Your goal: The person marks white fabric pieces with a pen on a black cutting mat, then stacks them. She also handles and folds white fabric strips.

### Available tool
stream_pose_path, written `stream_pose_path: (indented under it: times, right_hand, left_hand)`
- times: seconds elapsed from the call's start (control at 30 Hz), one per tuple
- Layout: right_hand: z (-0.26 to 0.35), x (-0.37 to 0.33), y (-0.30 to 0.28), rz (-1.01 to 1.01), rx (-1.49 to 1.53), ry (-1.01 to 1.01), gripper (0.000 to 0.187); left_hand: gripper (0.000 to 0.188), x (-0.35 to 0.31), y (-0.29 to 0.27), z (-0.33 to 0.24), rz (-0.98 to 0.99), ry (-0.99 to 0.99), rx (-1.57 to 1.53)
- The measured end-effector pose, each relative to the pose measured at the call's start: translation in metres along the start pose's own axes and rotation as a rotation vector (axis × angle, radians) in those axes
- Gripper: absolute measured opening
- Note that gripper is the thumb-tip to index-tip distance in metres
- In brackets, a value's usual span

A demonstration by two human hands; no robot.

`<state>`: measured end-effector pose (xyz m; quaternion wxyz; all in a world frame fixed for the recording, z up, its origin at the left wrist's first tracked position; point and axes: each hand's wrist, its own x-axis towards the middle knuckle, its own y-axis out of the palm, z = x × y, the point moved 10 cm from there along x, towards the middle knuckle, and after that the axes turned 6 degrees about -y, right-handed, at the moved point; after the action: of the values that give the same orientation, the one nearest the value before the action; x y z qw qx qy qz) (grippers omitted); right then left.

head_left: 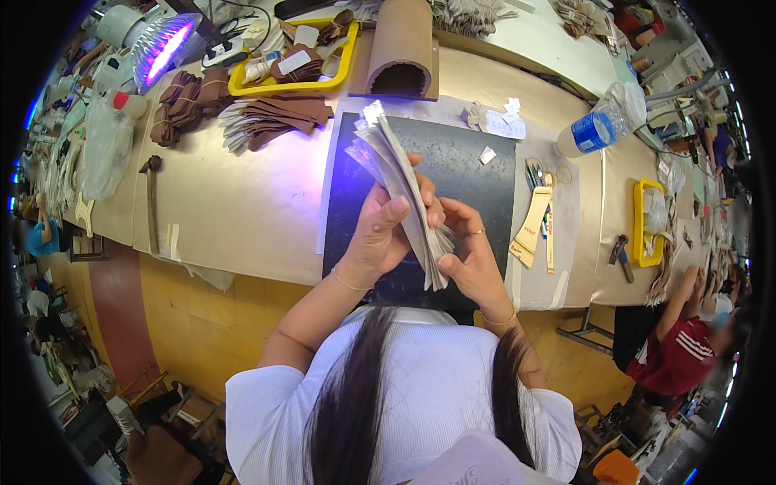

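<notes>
A thick stack of thin grey-beige cut pieces (400,186) stands on edge between both my hands, above a black cutting mat (465,162). My left hand (380,230) grips the stack from the left, thumb on its near face. My right hand (469,250) holds the lower end, fingers curled around the edges, a ring on one finger.
Bundles of brown pieces (271,121) lie beyond the mat, beside a yellow tray (291,85) and a cardboard arch (400,48). A hammer (151,202) lies left, a water bottle (598,125) right. Tan strips and pens (535,218) lie by the mat. A person in red (687,339) works at right.
</notes>
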<state>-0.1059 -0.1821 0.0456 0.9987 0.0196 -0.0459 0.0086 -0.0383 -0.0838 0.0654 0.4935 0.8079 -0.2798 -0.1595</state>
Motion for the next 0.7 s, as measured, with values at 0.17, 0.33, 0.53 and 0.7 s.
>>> stream_pose_path:
  times: [0.17,0.33,0.53,0.7]
  right_hand:
    - [-0.015,0.0,0.013,0.031,0.098,0.255,0.08]
    - [-0.015,0.007,0.021,0.015,0.121,0.218,0.077]
    - [0.001,0.014,0.02,0.069,-0.271,0.122,0.065]
    - [0.032,0.021,0.013,0.046,-0.634,-0.072,0.051]
  left_hand:
    - [0.065,-0.004,-0.018,0.002,-0.169,-0.053,0.086]
    - [0.067,-0.008,-0.023,-0.002,-0.207,-0.013,0.049]
    - [0.069,-0.006,-0.02,-0.014,-0.121,0.11,0.159]
    - [0.074,-0.006,-0.024,-0.015,-0.11,0.112,0.234]
